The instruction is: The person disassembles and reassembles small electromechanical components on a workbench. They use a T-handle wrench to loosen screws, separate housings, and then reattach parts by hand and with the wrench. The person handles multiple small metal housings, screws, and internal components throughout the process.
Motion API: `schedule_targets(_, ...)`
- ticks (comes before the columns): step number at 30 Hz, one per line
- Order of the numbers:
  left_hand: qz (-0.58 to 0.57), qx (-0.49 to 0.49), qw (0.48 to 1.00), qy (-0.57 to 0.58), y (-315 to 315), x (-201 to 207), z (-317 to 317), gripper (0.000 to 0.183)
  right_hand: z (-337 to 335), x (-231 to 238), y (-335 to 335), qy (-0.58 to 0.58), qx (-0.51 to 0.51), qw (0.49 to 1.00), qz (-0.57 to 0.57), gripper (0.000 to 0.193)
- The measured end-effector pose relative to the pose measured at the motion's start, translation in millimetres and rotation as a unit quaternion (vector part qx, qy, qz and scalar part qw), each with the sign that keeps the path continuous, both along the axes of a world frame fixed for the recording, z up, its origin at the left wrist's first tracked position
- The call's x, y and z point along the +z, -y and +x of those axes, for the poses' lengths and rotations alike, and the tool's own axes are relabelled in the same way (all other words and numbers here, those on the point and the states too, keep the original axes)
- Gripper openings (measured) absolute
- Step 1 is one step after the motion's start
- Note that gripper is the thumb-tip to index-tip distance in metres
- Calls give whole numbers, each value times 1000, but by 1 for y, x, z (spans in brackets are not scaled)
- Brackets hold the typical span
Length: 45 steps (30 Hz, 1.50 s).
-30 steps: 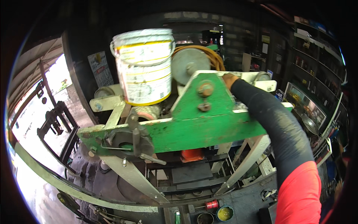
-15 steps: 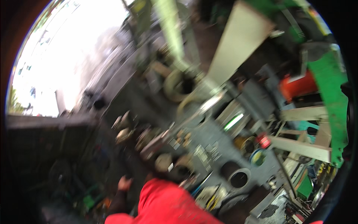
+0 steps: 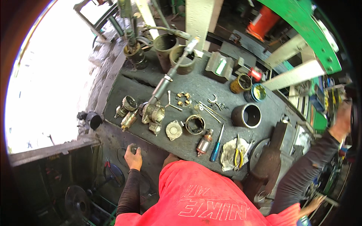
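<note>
My left hand [image 3: 134, 157], at the end of a dark sleeve, hangs beside the near left edge of the workbench. Its fingers curl toward the thumb around something small and dark that I cannot make out. At the far right rim, my right hand [image 3: 341, 118] is raised, blurred and partly cut off, its fingers unclear. Between the hands, on the bench, lie a motor armature [image 3: 204, 143], a blue-handled screwdriver [image 3: 216, 147], and yellow-handled pliers [image 3: 238, 156] on a rag. A round end cover [image 3: 174, 130] and a greasy metal housing [image 3: 154, 115] sit nearest my left hand.
The dark workbench [image 3: 143, 88] also bears a hollow cylinder [image 3: 250, 115], an open yellowish can [image 3: 240, 83], and tall metal cups [image 3: 166, 43] at the back. A bench vise [image 3: 267, 165] stands at right. A green frame [image 3: 301, 32] arches over the far right.
The view has turned and sharpened, with the bench now more central. My right arm has come into view at the right. My left hand now appears higher in the picture.
</note>
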<state>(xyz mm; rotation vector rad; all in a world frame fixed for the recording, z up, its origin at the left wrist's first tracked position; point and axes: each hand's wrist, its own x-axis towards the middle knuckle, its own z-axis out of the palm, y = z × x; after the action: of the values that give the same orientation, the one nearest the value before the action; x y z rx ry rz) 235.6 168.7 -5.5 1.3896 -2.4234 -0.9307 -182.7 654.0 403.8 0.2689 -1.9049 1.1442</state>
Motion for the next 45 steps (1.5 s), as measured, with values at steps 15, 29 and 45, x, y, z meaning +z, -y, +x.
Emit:
schedule_targets(15,38,-396,915,60,-241,18,-144,75,230,-307,52,502,312,766,-253,59)
schedule_targets(29,609,-448,649,77,-157,77,-120,48,317,-345,49,477,84,853,-195,41)
schedule_targets(45,186,-751,627,92,-74,110,-123,61,352,-295,175,464,344,804,-142,21)
